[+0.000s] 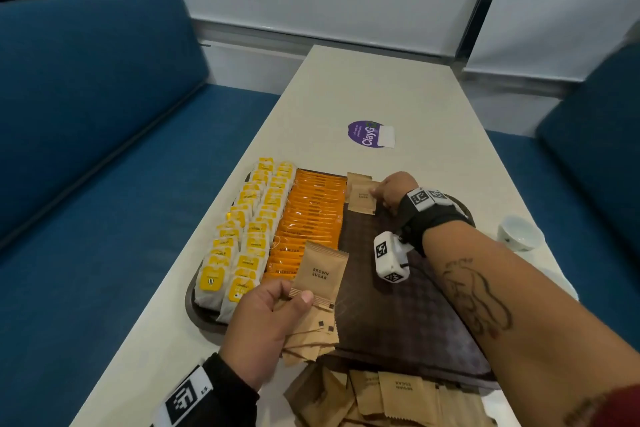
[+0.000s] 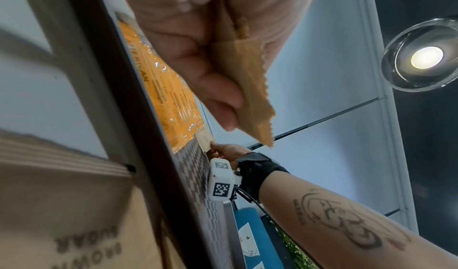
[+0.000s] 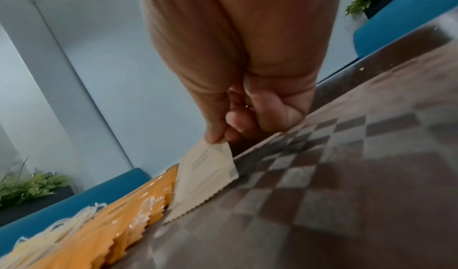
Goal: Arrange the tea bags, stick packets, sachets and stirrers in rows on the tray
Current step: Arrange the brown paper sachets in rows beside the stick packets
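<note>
Right hand (image 1: 393, 191) pinches a brown sugar sachet (image 1: 362, 198) at the tray's (image 1: 415, 308) far end, beside orange stick packets (image 1: 311, 218). Left hand (image 1: 263, 326) grips a sachet bundle (image 1: 320, 282) at the tray's near edge.

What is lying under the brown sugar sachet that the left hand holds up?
Under the raised sachet, the left hand grips more brown sachets, fanned over the tray edge. How many they are is hidden by the grip.
</note>
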`<state>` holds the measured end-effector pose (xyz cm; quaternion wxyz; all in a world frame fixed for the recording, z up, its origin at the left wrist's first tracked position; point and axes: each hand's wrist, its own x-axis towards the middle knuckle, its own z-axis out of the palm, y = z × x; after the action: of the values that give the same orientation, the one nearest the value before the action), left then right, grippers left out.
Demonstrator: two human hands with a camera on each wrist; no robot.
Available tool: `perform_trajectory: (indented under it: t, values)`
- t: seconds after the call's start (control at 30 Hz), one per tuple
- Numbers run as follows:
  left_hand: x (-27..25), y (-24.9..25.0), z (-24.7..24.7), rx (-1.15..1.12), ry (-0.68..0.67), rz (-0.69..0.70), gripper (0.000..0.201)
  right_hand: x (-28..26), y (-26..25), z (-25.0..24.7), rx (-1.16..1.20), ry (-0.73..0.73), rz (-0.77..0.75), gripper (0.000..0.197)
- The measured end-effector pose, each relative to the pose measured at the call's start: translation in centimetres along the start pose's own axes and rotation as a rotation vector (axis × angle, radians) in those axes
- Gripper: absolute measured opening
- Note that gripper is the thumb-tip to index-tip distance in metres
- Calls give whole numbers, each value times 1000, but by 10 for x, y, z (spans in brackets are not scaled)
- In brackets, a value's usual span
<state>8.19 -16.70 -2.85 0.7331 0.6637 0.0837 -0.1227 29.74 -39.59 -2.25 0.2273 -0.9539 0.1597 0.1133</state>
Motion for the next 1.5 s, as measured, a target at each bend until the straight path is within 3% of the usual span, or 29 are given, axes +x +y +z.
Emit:
perform_trajectory:
  t: [0.37,0.43,0.5,0.57,0.67,0.77,0.9,1.03,1.33,1.5]
  values:
    - [-7,-3,-3,9,1,-50,7,8,-12,9,66,13,135,37]
    - [-8,-2,-3,0,6,-51,6,1,-9,2,104,3,114,26]
    - [-9,-1,-3,-12,12,-43,6,-6,-4,-6,245,-25,59,32]
    - [-11,2,-3,-13,12,-21,7,-28,-2,-18,484,24,15,30]
    - [-14,8,0,-26,0,16,8,-77,-6,-32,580,36,-64,15]
    - [-20,12,3,-32,-18,40,7,-139,-4,-37,689,-129,-199,19]
    - [-30,12,7,-36,-46,45,13,-207,6,-30,666,-282,-257,30]
    - [-40,11,12,-29,-82,55,13,-248,15,-15,725,-319,-267,16]
    - [-46,9,15,53,-102,89,13,-266,22,7,883,-267,-209,8]
    - [-39,5,7,54,-56,80,16,-230,24,-12,826,-82,-148,8]
